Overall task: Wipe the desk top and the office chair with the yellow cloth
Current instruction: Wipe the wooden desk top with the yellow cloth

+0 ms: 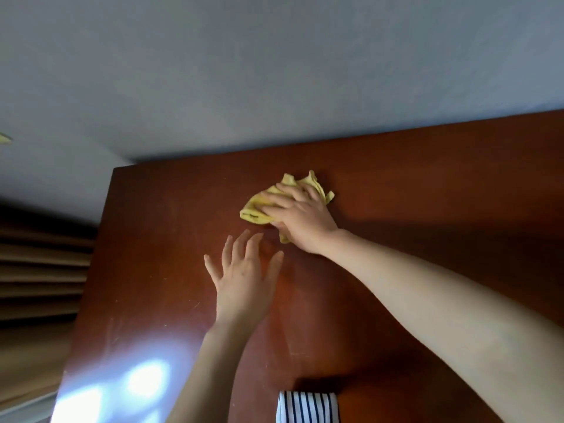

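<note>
from my remote feed: right hand [300, 216] is laid flat on the yellow cloth [254, 214], fingers spread and pressing it onto the desk top [427, 184], about mid-desk toward the far edge. the cloth's bunched up and pokes out past the fingertips and to the left. left hand [244, 279] is just on the near side of it, fingers straight and spread, holding nothing. i can't tell if its palm touches the wood. grey wall [274, 71] at the far side, brown pleated curtain [39, 270] on the left, striped fabric [306, 407] at the near edge.
</note>
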A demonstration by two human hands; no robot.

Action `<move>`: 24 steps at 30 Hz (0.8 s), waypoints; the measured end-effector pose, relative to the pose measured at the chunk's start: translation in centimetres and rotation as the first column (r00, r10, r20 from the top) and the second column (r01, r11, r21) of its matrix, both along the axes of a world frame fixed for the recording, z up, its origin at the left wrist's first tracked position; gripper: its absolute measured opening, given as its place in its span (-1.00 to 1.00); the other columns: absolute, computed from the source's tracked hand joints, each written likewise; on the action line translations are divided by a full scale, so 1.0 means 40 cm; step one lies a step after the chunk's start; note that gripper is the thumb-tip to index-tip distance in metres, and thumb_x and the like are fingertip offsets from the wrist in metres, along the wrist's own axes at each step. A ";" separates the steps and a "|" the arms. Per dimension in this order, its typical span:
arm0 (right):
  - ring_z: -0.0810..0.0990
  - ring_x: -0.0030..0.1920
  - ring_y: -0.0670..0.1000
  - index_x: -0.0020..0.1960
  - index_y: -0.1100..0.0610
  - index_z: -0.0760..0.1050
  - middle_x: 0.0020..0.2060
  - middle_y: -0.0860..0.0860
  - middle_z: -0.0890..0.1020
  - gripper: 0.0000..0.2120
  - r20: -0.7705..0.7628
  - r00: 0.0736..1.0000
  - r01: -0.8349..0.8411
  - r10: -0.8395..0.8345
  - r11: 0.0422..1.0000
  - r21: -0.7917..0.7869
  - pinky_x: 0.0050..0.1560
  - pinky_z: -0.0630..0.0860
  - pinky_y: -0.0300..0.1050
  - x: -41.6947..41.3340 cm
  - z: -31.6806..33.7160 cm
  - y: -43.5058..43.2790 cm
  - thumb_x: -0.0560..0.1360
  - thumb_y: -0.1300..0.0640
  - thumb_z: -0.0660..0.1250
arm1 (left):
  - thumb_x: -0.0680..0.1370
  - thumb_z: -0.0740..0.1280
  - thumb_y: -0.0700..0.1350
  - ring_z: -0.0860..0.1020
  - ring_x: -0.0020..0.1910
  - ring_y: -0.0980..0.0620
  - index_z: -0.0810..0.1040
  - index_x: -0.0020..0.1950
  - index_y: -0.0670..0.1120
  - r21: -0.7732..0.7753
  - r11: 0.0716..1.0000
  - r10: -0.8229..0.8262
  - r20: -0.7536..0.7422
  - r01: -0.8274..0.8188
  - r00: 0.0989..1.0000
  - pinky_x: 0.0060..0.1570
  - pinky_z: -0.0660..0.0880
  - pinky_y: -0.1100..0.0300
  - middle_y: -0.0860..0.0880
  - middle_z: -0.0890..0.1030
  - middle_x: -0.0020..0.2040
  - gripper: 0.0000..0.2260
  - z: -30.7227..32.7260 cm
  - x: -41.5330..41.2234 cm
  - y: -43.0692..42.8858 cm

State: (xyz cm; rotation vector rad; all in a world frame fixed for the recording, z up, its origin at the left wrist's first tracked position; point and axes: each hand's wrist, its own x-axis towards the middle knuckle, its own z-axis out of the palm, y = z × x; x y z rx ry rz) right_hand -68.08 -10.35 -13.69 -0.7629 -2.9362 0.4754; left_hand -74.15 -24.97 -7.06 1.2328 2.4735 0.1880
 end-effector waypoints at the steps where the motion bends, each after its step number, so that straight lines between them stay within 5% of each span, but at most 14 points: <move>1: 0.36 0.40 0.10 0.29 -0.12 0.50 0.37 -0.12 0.44 -0.62 -0.010 1.000 0.008 -0.008 1.000 -0.018 0.35 0.15 0.12 0.024 0.000 -0.025 0.54 -0.05 0.08 | 0.59 0.09 0.18 -0.05 0.54 0.03 0.24 0.48 0.03 0.016 1.000 0.023 0.014 -0.023 1.000 0.43 -0.24 -0.17 0.06 0.15 0.53 -0.51 -0.003 0.002 -0.001; 8: 0.38 0.38 0.03 0.30 -0.16 0.46 0.30 -0.14 0.50 -0.61 -0.005 0.979 0.202 -0.203 0.978 -0.040 0.39 0.17 0.08 0.163 0.006 -0.211 0.53 -0.08 0.07 | 0.66 0.05 -0.02 -0.18 0.54 0.01 0.08 0.55 0.02 0.013 1.000 -0.018 0.120 0.017 0.993 0.43 -0.27 -0.17 0.03 -0.07 0.58 -0.55 -0.018 0.027 -0.005; 13: 0.36 0.39 0.00 0.26 -0.14 0.51 0.31 -0.17 0.49 -0.66 -0.066 0.890 0.450 -0.451 0.893 -0.019 0.40 0.19 0.06 0.214 -0.003 -0.348 0.53 -0.06 0.15 | 0.66 0.02 -0.02 -0.28 0.52 -0.02 0.01 0.56 0.01 -0.020 0.975 -0.217 0.154 0.223 0.964 0.42 -0.32 -0.11 0.01 -0.15 0.58 -0.53 -0.024 0.002 -0.004; 24: 0.41 0.28 0.02 0.07 -0.11 0.46 0.25 -0.14 0.55 -0.78 -0.199 0.843 0.525 -0.499 0.844 0.106 0.24 0.30 0.06 0.261 -0.027 -0.587 0.42 0.00 0.23 | 0.58 0.10 0.26 -0.31 0.51 -0.03 -0.26 0.55 0.00 -0.127 0.769 -0.623 0.064 0.626 0.779 0.44 -0.30 -0.15 -0.05 -0.34 0.53 -0.26 -0.064 -0.035 0.025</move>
